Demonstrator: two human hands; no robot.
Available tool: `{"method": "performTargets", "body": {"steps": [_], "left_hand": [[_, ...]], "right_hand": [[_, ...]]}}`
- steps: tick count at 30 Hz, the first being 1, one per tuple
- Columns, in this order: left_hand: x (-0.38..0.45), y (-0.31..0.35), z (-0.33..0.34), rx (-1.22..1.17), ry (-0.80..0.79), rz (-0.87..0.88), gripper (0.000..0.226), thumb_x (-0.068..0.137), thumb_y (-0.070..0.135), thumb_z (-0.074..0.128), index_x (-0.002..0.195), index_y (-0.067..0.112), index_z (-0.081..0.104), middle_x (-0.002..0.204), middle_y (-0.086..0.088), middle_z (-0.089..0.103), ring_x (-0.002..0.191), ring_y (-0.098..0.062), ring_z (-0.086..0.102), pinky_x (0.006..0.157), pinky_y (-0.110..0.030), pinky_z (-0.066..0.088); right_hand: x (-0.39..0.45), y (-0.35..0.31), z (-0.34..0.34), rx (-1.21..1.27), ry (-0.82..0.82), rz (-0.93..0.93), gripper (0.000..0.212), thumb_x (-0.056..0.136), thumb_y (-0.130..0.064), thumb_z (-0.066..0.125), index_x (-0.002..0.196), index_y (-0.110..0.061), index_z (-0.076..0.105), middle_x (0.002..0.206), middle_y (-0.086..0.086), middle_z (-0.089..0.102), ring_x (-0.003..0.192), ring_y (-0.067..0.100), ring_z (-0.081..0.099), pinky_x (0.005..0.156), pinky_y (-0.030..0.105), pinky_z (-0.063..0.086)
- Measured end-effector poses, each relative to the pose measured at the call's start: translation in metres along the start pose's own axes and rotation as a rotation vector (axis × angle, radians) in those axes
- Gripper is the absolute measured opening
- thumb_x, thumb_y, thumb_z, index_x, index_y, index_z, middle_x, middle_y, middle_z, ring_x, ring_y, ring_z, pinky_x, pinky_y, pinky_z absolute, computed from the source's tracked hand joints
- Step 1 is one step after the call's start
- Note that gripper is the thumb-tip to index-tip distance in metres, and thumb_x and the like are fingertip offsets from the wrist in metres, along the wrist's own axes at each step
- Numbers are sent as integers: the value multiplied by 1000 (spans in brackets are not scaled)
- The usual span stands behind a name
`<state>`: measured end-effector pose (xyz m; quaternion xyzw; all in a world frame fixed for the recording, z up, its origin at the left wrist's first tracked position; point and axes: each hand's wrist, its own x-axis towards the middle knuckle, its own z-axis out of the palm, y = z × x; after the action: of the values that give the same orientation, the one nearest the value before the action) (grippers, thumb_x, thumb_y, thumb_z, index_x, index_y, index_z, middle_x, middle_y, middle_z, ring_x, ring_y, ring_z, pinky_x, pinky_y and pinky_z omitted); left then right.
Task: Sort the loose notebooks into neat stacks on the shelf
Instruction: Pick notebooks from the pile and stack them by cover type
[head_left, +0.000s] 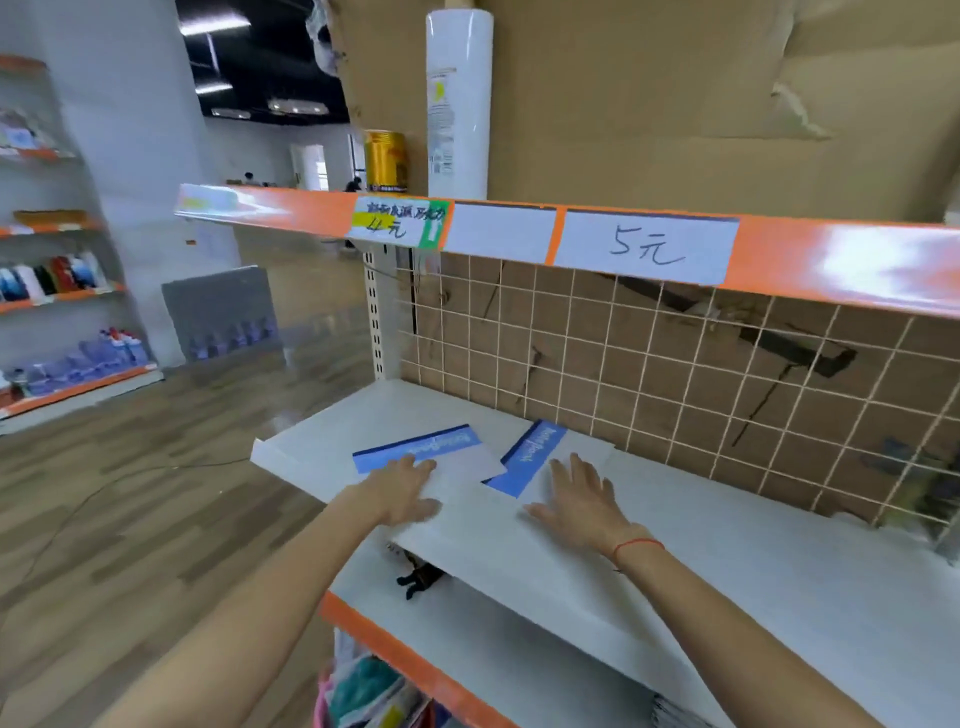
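head | left hand (402, 491), right hand (582, 499) lay flat, fingers spread, on two notebooks (431, 457) | shelf (779, 571) stacking barely begun

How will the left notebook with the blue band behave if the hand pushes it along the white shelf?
The left notebook looks thin and flat, so it is probably light and will likely slide easily on the smooth shelf. It may flex if lifted by one edge. Its corner overlaps the right notebook, so a push from the left hand might drag that one along.
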<state>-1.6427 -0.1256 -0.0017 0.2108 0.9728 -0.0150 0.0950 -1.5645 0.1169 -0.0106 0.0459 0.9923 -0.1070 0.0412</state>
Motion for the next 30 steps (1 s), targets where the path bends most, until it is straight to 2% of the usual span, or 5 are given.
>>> {"method": "performTargets", "body": {"steps": [9, 13, 17, 25, 30], "left_hand": [[44, -31, 6, 47, -171, 72, 65, 98, 46, 40, 150, 15, 15, 150, -12, 31, 133, -29, 35, 106, -35, 32], [38, -18, 7, 230, -143, 167, 63, 97, 9, 37, 152, 13, 5, 129, -18, 47, 114, -32, 48, 82, -32, 39], [36, -23, 5, 258, -47, 208, 70, 92, 0, 42, 151, 13, 6, 119, -18, 52, 105, -32, 53, 75, -34, 40], [23, -12, -2, 164, 203, 240, 30, 91, 25, 43, 120, 22, 51, 86, -1, 51, 75, -19, 43, 65, -27, 33], [26, 20, 7, 68, 364, 361, 42, 88, 45, 30, 108, 26, 63, 90, -1, 68, 82, -22, 61, 55, -26, 30]], "right_hand": [[36, 10, 14, -219, -81, 56, 56, 96, -52, 34, 134, -11, 32, 121, 16, 53, 111, 31, 50, 98, 49, 31], [35, 6, 3, -294, -62, -72, 59, 100, -41, 31, 146, -7, 16, 114, 18, 59, 103, 30, 56, 83, 37, 35], [37, -7, 10, -410, 8, -143, 59, 100, -24, 31, 149, -1, 8, 109, 19, 61, 90, 32, 57, 68, 32, 32], [17, 7, 4, -452, 14, -177, 41, 93, -5, 35, 134, -2, 31, 106, 18, 62, 85, 31, 56, 65, 32, 32], [-17, 51, -3, -426, -68, -160, 29, 93, -12, 36, 121, -12, 42, 107, 15, 62, 91, 34, 59, 67, 32, 41]]}}
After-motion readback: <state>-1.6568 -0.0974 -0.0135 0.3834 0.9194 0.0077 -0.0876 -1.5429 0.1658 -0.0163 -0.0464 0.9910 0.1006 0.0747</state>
